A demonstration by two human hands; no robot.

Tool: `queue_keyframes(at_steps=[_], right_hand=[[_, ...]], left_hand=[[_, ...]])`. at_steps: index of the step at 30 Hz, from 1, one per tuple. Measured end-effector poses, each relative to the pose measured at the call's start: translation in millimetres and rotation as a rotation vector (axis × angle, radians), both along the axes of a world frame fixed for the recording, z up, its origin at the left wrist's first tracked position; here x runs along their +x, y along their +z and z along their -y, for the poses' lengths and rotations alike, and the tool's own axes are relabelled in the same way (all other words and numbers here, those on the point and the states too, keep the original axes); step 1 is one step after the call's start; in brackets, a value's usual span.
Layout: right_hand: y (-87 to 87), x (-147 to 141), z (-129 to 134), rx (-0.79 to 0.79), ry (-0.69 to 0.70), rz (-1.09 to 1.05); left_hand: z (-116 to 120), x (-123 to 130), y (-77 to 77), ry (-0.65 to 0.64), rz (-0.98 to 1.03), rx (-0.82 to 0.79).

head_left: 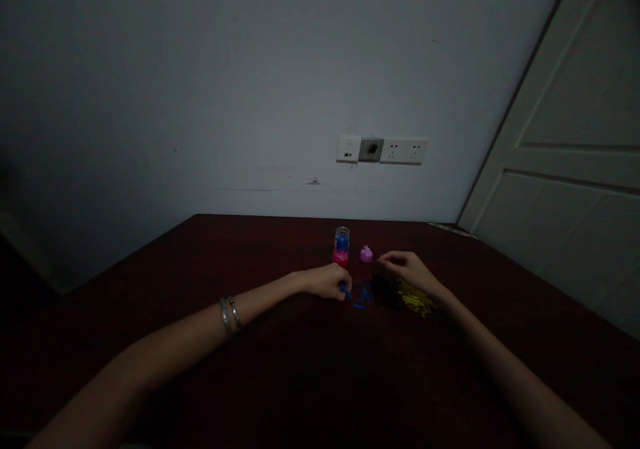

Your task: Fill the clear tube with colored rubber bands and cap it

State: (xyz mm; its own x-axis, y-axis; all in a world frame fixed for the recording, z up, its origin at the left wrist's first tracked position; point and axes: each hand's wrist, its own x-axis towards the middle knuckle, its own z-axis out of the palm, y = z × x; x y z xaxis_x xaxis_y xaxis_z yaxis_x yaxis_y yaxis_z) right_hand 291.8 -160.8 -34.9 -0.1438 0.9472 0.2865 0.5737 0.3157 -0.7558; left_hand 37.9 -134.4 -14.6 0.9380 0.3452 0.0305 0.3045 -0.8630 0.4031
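While the left hand (pixel 330 281) is closed around blue strips (pixel 344 290), I see the jar (pixel 342 243) standing upright just beyond it, toward the back edge of the desk (pixel 260 252), farther from the right hand (pixel 406 267), whose grip I cannot tell.

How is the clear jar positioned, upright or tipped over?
Upright: the clear jar stands on the dark red table, its round rim uppermost and its sides roughly vertical.

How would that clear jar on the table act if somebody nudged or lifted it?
The clear jar looks narrow for its height, so a nudge might tip it. Its see-through wall suggests glass or hard plastic, so it's probably stiff.
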Motion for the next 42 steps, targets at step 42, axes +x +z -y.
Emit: queue_keyframes(at_steps=[42], right_hand=[[1.5,-7,6,-0.062,-0.008,-0.016]], left_hand=[[-99,20,94.5,0.299,0.347,-0.202]])
